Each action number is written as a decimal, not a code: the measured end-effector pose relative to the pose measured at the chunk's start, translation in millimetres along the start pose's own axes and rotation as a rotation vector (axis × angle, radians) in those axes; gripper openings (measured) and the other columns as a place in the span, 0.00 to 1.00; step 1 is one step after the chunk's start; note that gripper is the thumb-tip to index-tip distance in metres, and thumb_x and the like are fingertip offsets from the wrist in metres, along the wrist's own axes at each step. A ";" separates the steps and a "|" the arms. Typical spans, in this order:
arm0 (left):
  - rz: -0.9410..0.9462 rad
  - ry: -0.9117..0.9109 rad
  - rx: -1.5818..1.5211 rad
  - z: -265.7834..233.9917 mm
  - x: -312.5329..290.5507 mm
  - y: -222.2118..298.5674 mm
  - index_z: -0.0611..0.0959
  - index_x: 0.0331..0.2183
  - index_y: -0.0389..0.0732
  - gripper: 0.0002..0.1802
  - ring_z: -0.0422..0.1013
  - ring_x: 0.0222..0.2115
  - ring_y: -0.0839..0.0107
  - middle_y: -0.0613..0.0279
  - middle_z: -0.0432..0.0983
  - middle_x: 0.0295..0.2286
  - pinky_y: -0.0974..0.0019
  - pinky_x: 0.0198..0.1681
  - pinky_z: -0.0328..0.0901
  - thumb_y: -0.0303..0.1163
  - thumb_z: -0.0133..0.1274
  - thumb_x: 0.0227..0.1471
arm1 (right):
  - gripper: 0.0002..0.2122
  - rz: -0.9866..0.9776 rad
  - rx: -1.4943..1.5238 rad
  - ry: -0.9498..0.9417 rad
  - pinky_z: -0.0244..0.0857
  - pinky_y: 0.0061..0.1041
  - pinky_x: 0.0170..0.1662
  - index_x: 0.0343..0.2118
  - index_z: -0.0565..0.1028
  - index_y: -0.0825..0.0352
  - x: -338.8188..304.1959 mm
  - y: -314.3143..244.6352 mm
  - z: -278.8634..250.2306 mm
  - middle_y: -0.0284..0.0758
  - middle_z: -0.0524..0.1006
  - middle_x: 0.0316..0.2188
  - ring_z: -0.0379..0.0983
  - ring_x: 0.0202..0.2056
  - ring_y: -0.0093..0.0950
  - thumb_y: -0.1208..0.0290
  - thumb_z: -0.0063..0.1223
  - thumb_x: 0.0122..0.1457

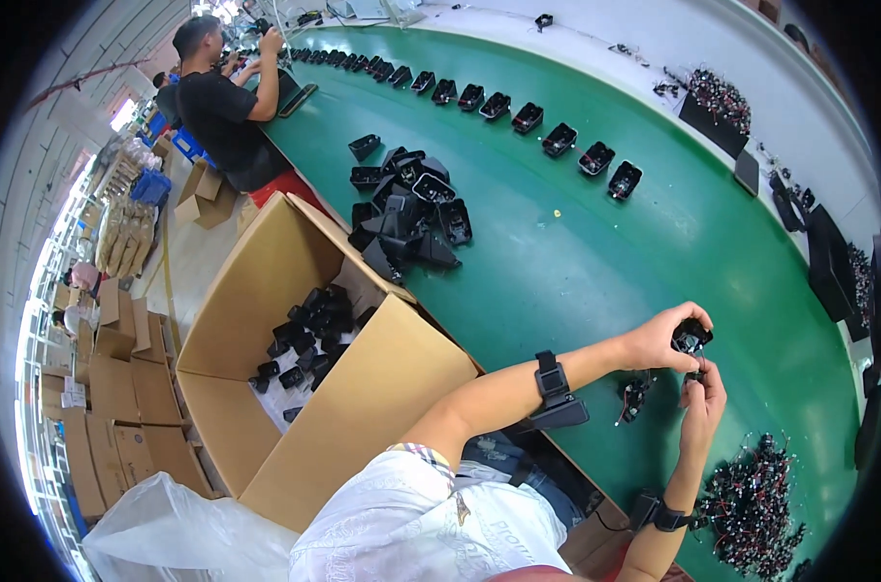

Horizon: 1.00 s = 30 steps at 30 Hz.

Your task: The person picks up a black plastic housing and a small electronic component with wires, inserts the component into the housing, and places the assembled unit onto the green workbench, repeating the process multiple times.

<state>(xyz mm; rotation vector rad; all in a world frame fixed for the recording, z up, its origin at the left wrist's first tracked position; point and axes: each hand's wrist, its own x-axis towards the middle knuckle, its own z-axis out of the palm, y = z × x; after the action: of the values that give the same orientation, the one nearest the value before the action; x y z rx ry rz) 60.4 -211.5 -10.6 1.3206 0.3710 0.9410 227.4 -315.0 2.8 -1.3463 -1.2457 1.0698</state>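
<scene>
My left hand [654, 339] grips a small black plastic housing [690, 335] above the green table, its open side facing up. Just below it, the fingers of my right hand [702, 405] pinch a small dark part with a thin wire [694, 375], held close against the housing. What exactly this part is stays too small to tell. Beside my left wrist lies a small wired assembly [636, 396] on the table. A large heap of wired components [752, 506] sits to the right of my right forearm.
Black housings [559, 140] stand in a long curved row on the green table [595, 262]. More housings are piled [406, 213] near the left edge. An open cardboard box [363, 388] with black parts stands at my left. A co-worker [222, 107] stands at the far left.
</scene>
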 end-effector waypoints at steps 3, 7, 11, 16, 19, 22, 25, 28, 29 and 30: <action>0.012 0.058 0.177 -3.3 -1.0 -3.9 0.75 0.48 0.38 0.32 0.69 0.46 0.68 0.58 0.71 0.43 0.63 0.53 0.66 0.31 0.67 0.40 | 0.18 0.045 -0.222 0.032 0.54 0.22 0.25 0.55 0.74 0.70 2.9 17.5 -5.6 0.25 0.70 0.24 0.60 0.21 0.17 0.76 0.41 0.63; 0.137 0.163 0.556 -2.5 -5.0 -9.3 0.76 0.44 0.38 0.27 0.70 0.47 0.53 0.51 0.70 0.43 0.57 0.54 0.66 0.30 0.65 0.39 | 0.17 0.163 -0.550 0.002 0.57 0.29 0.27 0.54 0.73 0.70 1.4 2.5 1.9 0.33 0.68 0.20 0.63 0.22 0.23 0.76 0.46 0.63; 0.180 0.179 0.613 2.0 -8.7 -4.5 0.73 0.45 0.37 0.27 0.69 0.50 0.47 0.48 0.66 0.49 0.52 0.55 0.66 0.27 0.62 0.40 | 0.09 0.005 -0.462 0.069 0.58 0.21 0.29 0.46 0.75 0.71 1.8 -8.8 -11.8 0.29 0.74 0.27 0.65 0.27 0.16 0.79 0.53 0.63; 0.198 0.231 0.624 10.4 -11.4 14.6 0.70 0.51 0.38 0.33 0.67 0.53 0.42 0.44 0.62 0.54 0.49 0.58 0.64 0.26 0.61 0.41 | 0.08 -0.092 -0.170 0.192 0.66 0.17 0.43 0.44 0.78 0.72 -0.6 -7.9 -38.3 0.29 0.79 0.36 0.72 0.37 0.16 0.75 0.55 0.67; 0.374 0.218 0.671 11.7 -5.1 11.7 0.68 0.55 0.37 0.37 0.66 0.53 0.39 0.42 0.61 0.55 0.49 0.59 0.63 0.25 0.61 0.42 | 0.11 -0.105 -0.102 0.260 0.69 0.19 0.45 0.49 0.78 0.74 -8.9 -17.1 -40.8 0.37 0.82 0.44 0.77 0.43 0.21 0.78 0.55 0.66; 0.502 0.117 0.708 1.2 -1.5 9.5 0.66 0.58 0.35 0.42 0.66 0.54 0.40 0.42 0.64 0.54 0.52 0.61 0.61 0.27 0.65 0.42 | 0.11 -0.136 0.059 0.270 0.69 0.22 0.46 0.49 0.74 0.72 -7.2 -33.6 -12.2 0.38 0.81 0.44 0.78 0.48 0.26 0.78 0.55 0.65; 0.323 0.078 0.669 -0.8 -13.7 22.9 0.64 0.62 0.35 0.48 0.66 0.58 0.45 0.42 0.66 0.56 0.53 0.62 0.62 0.29 0.68 0.41 | 0.06 -0.213 0.154 0.220 0.70 0.21 0.48 0.40 0.76 0.69 0.6 -35.4 4.7 0.41 0.82 0.45 0.77 0.44 0.22 0.81 0.59 0.61; 0.221 0.070 0.452 7.5 -15.0 25.5 0.63 0.64 0.35 0.50 0.69 0.58 0.47 0.42 0.68 0.58 0.55 0.59 0.66 0.30 0.70 0.42 | 0.06 -0.312 0.226 0.215 0.72 0.22 0.48 0.37 0.78 0.73 2.7 -32.0 10.1 0.42 0.78 0.50 0.76 0.44 0.22 0.87 0.60 0.58; 0.227 0.056 0.501 8.3 -13.6 22.8 0.64 0.63 0.35 0.50 0.70 0.57 0.47 0.42 0.70 0.57 0.56 0.58 0.68 0.30 0.71 0.42 | 0.06 -0.312 0.200 0.233 0.72 0.23 0.48 0.37 0.78 0.74 0.6 -33.7 7.0 0.42 0.78 0.50 0.76 0.44 0.23 0.87 0.60 0.58; 0.233 0.047 0.554 9.5 -11.7 20.0 0.65 0.63 0.35 0.50 0.72 0.55 0.48 0.43 0.71 0.56 0.57 0.57 0.69 0.30 0.71 0.41 | 0.05 -0.312 0.178 0.245 0.72 0.23 0.49 0.38 0.79 0.74 -1.7 -35.6 3.6 0.42 0.78 0.49 0.76 0.45 0.23 0.86 0.60 0.58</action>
<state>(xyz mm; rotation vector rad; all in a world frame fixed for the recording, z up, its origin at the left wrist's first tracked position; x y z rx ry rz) 52.8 -227.3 7.2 1.8787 0.5483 1.1100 218.7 -316.4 37.5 -1.0698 -1.1060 0.7529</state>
